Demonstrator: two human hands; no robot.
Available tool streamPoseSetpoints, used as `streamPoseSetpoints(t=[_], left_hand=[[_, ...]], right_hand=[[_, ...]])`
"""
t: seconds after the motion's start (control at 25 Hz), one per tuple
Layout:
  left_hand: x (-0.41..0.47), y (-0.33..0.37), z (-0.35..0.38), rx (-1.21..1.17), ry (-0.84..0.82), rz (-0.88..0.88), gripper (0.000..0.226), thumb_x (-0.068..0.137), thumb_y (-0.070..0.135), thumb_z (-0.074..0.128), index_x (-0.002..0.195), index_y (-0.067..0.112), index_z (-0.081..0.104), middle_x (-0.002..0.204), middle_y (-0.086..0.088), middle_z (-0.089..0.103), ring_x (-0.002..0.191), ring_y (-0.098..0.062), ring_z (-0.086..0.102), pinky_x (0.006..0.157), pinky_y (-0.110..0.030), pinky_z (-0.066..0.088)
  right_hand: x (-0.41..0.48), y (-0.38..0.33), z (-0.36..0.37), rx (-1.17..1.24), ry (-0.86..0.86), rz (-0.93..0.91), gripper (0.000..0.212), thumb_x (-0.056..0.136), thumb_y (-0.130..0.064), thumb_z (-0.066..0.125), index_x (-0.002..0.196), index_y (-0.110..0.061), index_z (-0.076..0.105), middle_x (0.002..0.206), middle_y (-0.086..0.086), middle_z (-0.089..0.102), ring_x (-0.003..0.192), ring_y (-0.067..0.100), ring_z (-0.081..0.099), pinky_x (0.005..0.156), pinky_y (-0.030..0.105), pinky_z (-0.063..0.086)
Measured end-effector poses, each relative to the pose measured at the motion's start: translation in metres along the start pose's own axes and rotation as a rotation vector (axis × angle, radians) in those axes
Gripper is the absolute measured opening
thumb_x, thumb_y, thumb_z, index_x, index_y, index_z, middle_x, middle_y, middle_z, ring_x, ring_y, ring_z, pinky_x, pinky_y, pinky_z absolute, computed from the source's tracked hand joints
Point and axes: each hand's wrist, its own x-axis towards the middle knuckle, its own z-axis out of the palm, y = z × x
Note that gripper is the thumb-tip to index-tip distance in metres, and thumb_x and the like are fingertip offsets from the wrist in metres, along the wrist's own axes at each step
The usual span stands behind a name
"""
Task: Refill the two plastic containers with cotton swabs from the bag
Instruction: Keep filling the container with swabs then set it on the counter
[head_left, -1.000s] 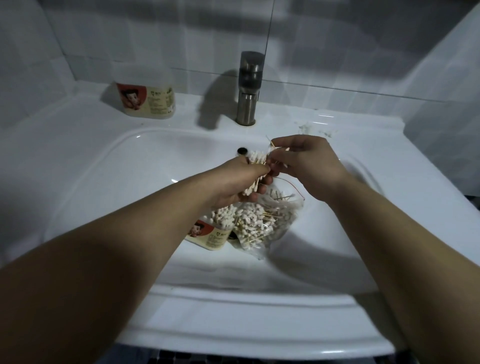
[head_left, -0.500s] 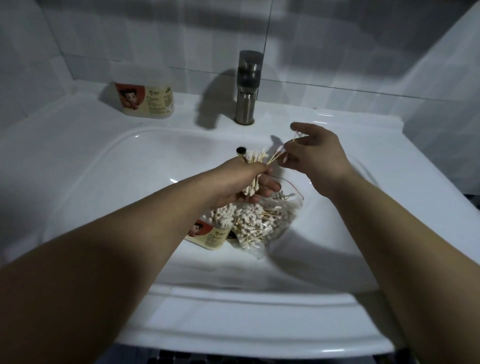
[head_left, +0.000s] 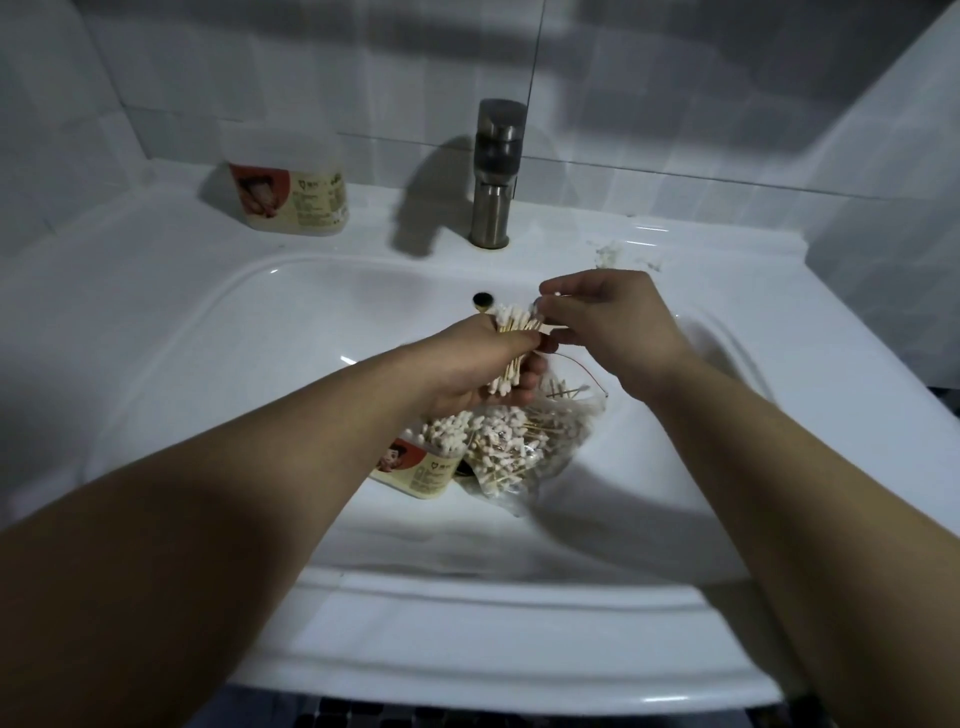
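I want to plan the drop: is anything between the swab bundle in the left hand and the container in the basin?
No separate object shows between them. The bundle in the left hand is above the container, whose mouth already shows swab heads; the bag lies beside it, to the right.

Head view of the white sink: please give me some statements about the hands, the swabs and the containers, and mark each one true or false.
1. The left hand grips a bundle of wooden-stick cotton swabs. True.
2. The clear plastic bag of swabs lies on the ledge beside the grey metal tap. False: it lies inside the white sink basin, below both hands.
3. The right hand pinches swabs at the top of that bundle. True.
4. Both plastic containers stand in the basin. False: one red-labelled plastic container sits in the basin beside the bag; the second container stands on the back ledge, left of the tap.
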Motion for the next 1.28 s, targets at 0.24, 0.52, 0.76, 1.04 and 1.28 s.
streamPoseSetpoints(t=[0.24, 0.52, 0.76, 1.04, 1.28], left_hand=[[0.000, 0.001, 0.002, 0.003, 0.006, 0.003, 0.018, 0.106, 0.017, 0.050, 0.103, 0.009, 0.066, 0.066, 0.001, 0.057, 0.057, -0.010, 0.054, 0.055, -0.024, 0.054], [-0.002, 0.004, 0.000, -0.083, 0.037, 0.002, 0.016, 0.104, 0.018, 0.054, 0.106, 0.017, 0.070, 0.071, 0.004, 0.067, 0.058, -0.005, 0.066, 0.062, -0.028, 0.058], [-0.002, 0.007, -0.004, -0.225, -0.021, 0.006, 0.014, 0.104, 0.009, 0.053, 0.101, 0.011, 0.067, 0.083, -0.006, 0.076, 0.074, -0.016, 0.074, 0.053, -0.026, 0.053], [0.005, 0.006, -0.005, -0.114, 0.171, -0.025, 0.012, 0.103, 0.019, 0.057, 0.095, 0.012, 0.060, 0.064, 0.000, 0.053, 0.050, -0.009, 0.051, 0.048, -0.023, 0.044], [0.006, 0.008, -0.011, -0.167, 0.224, -0.005, 0.026, 0.106, 0.039, 0.050, 0.095, 0.016, 0.055, 0.073, 0.000, 0.057, 0.060, -0.013, 0.058, 0.056, -0.028, 0.054]], right_hand=[[0.001, 0.004, 0.001, -0.300, -0.129, -0.112, 0.024, 0.093, -0.024, 0.065, 0.113, -0.027, 0.077, 0.094, -0.005, 0.078, 0.089, 0.014, 0.074, 0.088, 0.043, 0.061], [-0.014, -0.008, 0.001, -0.329, -0.424, -0.154, 0.054, 0.079, -0.021, 0.077, 0.132, -0.018, 0.065, 0.108, 0.001, 0.073, 0.096, 0.012, 0.071, 0.095, 0.043, 0.057], [-0.014, -0.001, 0.009, -0.471, -0.409, -0.256, 0.104, 0.065, -0.016, 0.096, 0.154, -0.019, 0.042, 0.109, -0.017, 0.060, 0.075, -0.004, 0.058, 0.083, 0.008, 0.048], [-0.012, -0.003, 0.001, -0.563, -0.382, -0.178, 0.086, 0.078, -0.048, 0.084, 0.152, -0.032, 0.043, 0.126, -0.018, 0.061, 0.107, 0.001, 0.064, 0.088, 0.021, 0.051], [-0.007, -0.003, -0.005, -0.970, -0.358, -0.083, 0.031, 0.090, -0.016, 0.061, 0.112, -0.030, 0.077, 0.112, -0.011, 0.075, 0.086, 0.001, 0.063, 0.079, 0.015, 0.046]])
